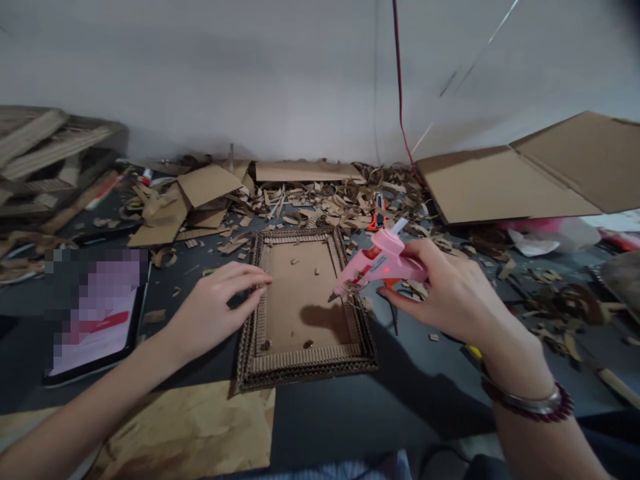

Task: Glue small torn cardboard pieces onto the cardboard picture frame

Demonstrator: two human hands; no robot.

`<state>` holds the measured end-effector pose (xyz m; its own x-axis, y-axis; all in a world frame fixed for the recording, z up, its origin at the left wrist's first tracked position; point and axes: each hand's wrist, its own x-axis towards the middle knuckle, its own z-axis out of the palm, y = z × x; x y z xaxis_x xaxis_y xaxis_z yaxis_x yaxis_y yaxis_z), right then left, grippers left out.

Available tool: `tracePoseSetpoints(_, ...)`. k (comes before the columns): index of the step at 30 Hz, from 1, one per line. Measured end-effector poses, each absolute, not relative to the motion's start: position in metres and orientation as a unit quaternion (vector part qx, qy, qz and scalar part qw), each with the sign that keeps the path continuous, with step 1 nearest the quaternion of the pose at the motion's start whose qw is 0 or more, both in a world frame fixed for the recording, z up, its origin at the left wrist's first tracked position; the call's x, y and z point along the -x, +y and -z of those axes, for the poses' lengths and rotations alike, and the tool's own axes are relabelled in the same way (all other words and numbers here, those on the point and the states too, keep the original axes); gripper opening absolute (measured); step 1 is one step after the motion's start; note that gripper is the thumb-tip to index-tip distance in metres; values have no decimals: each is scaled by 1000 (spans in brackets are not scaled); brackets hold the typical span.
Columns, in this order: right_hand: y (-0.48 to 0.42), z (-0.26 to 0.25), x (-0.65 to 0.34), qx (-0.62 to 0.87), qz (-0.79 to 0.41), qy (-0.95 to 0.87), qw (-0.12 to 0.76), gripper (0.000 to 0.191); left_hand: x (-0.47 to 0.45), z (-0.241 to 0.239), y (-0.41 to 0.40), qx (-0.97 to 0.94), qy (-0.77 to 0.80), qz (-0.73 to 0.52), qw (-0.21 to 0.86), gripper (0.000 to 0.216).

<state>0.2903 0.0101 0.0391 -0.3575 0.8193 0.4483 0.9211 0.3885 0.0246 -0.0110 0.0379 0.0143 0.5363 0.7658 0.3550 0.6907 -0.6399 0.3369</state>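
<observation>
Above cardboard frame (305, 373), right hand (440, 290) wrapped round pink glue gun (383, 260); left hand (215, 310) open, touching edge.

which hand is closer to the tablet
Left. The left hand is just right of the tablet, fingers reaching over the corrugated cardboard frame. The right hand, gripping the pink hot glue gun, is farther away, past the frame.
</observation>
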Motion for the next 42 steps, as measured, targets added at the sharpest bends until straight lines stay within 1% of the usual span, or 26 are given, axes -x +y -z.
tracePoseSetpoints(3, 2, -37, -301, 530, 136, -817, 181, 26, 16, -7, 45, -845, 463, -259, 65, 25)
tracePoseSetpoints(7, -10, -36, -309, 504, 108, -834, 194, 12, 14, 4, 48, -852, 457, -241, 81, 29)
tracePoseSetpoints(9, -14, -37, -311, 486, 94, -845, 201, 8, 12, 8, 48, -858, 450, -234, 80, 30)
tracePoseSetpoints(14, -17, -38, -311, 457, 83, -856, 226, 13, 9, 11, 50, -857, 456, -233, 65, 25)
tracePoseSetpoints(19, -18, -34, -311, 446, 57, -862, 232, 17, 10, 12, 52, -852, 463, -236, 63, 23)
tracePoseSetpoints(33, -19, -33, -313, 440, 41, -869, 224, 18, 3, 6, 48, -839, 476, -259, 55, 25)
tracePoseSetpoints(37, -19, -33, -314, 440, 30, -871, 217, 17, -4, 0, 53, -850, 460, -247, 69, 26)
tracePoseSetpoints(42, -19, -33, -315, 442, 20, -871, 213, 19, -22, -7, 69, -884, 416, -188, 102, 28)
